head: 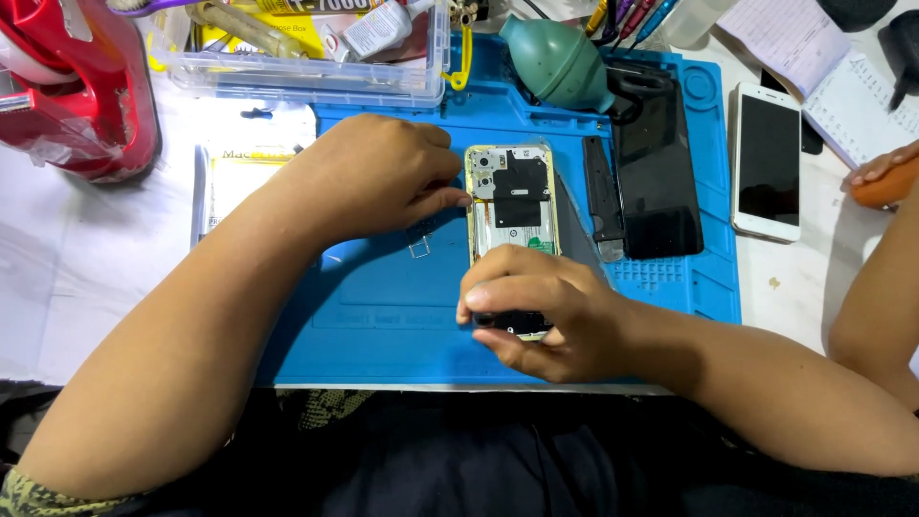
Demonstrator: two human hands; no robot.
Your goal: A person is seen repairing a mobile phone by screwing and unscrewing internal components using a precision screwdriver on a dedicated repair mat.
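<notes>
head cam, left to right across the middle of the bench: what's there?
red tape dispenser → left hand → opened phone → black strip part → black back cover → white phone → another person's hand

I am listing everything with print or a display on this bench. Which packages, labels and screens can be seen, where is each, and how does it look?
Opened phone: mat centre, between both hands; small white and green label inside.
Dark screen panel: right part of blue mat, black, glossy.
White phone: right of mat, black screen off.
Yellow-white package: left of mat, flat, partly under left hand.
Tubes: in clear box, top, white labels.
</notes>
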